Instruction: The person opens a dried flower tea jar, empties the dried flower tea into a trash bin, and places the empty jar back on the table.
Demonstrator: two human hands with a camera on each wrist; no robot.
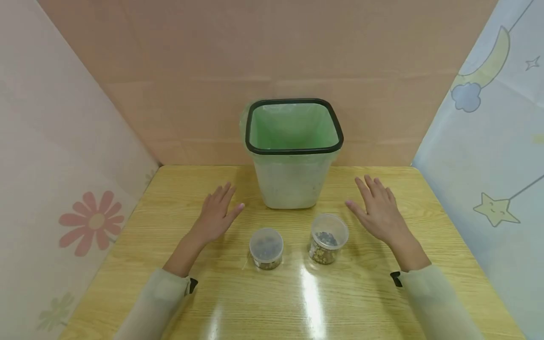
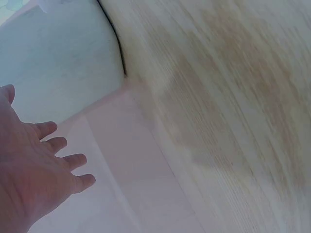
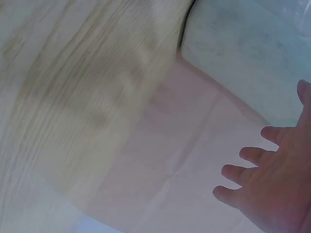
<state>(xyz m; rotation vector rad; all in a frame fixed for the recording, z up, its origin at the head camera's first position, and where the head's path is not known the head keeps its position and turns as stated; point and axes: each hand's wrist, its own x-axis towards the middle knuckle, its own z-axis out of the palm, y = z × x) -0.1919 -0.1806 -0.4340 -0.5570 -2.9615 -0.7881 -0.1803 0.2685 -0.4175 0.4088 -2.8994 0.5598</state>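
Observation:
Two small clear plastic jars stand on the wooden table between the hands in the head view. The left jar (image 1: 266,248) has a pale lid over dark contents. The right jar (image 1: 327,239) is taller and shows grey and yellowish-brown bits inside. My left hand (image 1: 215,215) hovers left of the left jar, fingers spread and holding nothing. On the other side, the right hand (image 1: 379,212) is held out beside the right jar, its fingers straight. Both wrist views show the left hand (image 2: 39,170) and right hand (image 3: 277,179) with fingers extended.
A whitish bin (image 1: 293,182) with a black rim and a green liner stands at the back of the wooden table (image 1: 238,297). Behind it rises a pinkish backdrop (image 1: 191,94). Patterned panels flank the table on both sides.

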